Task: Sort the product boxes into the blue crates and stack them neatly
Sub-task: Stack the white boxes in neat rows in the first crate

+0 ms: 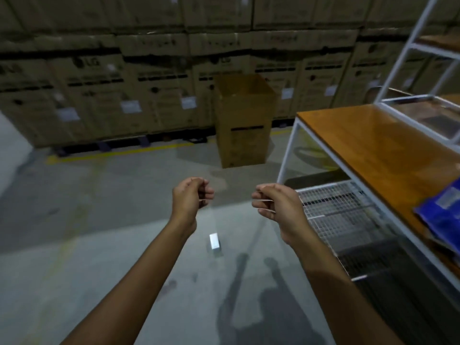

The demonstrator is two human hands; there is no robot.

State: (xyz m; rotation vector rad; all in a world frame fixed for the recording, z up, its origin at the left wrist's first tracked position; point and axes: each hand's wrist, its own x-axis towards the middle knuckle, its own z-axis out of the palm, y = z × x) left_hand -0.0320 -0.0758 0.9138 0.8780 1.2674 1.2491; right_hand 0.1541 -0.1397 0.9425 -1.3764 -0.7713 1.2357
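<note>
Both hands reach out ahead of me over the concrete floor [99, 220]. My left hand [191, 197] and right hand [273, 202] each curl fingers to thumb, pinching the top edge of what looks like a clear bag [231, 220] hanging between them, with a small white label [214, 241] on it. At my right, a blue packet [443, 215] lies on the wooden shelf [361, 145] of a white rack [288, 150]. Farther off, a tall open carton [245, 120] stands on the floor before stacked cartons [99, 95].
</note>
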